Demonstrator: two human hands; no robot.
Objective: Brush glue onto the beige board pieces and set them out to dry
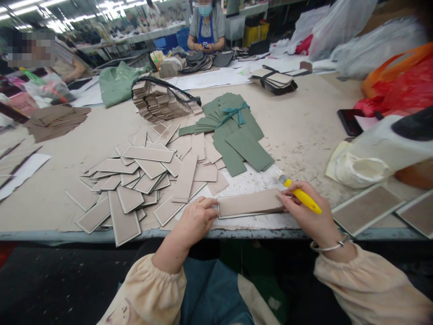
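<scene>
A long beige panel [250, 203] lies on white paper at the table's front edge, above a slightly larger pale-edged piece. My left hand [198, 219] is closed, its fingertips gripping the panel's left end. At the other end, the thumb and fingertips of my right hand [306, 207] pinch the panel's corner, which looks slightly raised. A yellow-handled brush [302, 196] is tucked in that same hand, bristles pointing up and left. Left of my hands sits a loose pile of beige panels with pale borders [135, 176]. Green pieces [250, 146], partly tied with a teal strip, lie beyond the panel.
A white container with an open mouth [361, 169] stands at right, near bordered panels [368, 207]. Behind the pile is a strapped bundle of beige pieces [162, 101]. A phone [350, 122] and red bag [395, 81] lie at right. A person in a blue apron [205, 34] sits opposite.
</scene>
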